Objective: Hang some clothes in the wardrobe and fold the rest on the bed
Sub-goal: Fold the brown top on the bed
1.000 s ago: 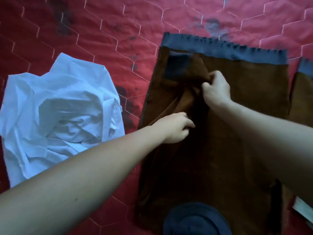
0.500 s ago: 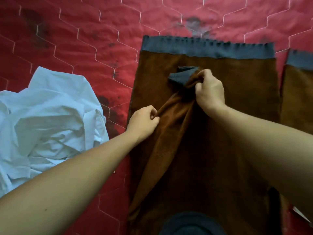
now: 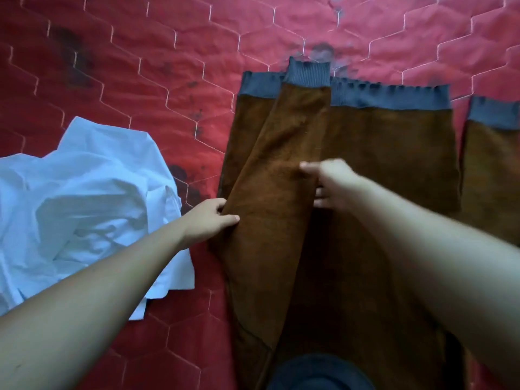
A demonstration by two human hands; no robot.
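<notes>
sleeve now folded flat across the sweater

the brown fleece sweater with grey ribbed trim point(image 3: 394, 164) lies on the red quilted bedspread point(image 3: 168, 66). its sleeve point(image 3: 281, 178), bunched mid-body a moment ago, now runs straight, its cuff point(image 3: 308, 73) overlapping the hem. the left hand point(image 3: 206, 220) pinches the sleeve's outer edge; the right hand point(image 3: 334, 184), blurred, lies flat-fingered against it. the other sleeve likely comes next; a crumpled white shirt point(image 3: 84, 206) waits nearby.
</notes>
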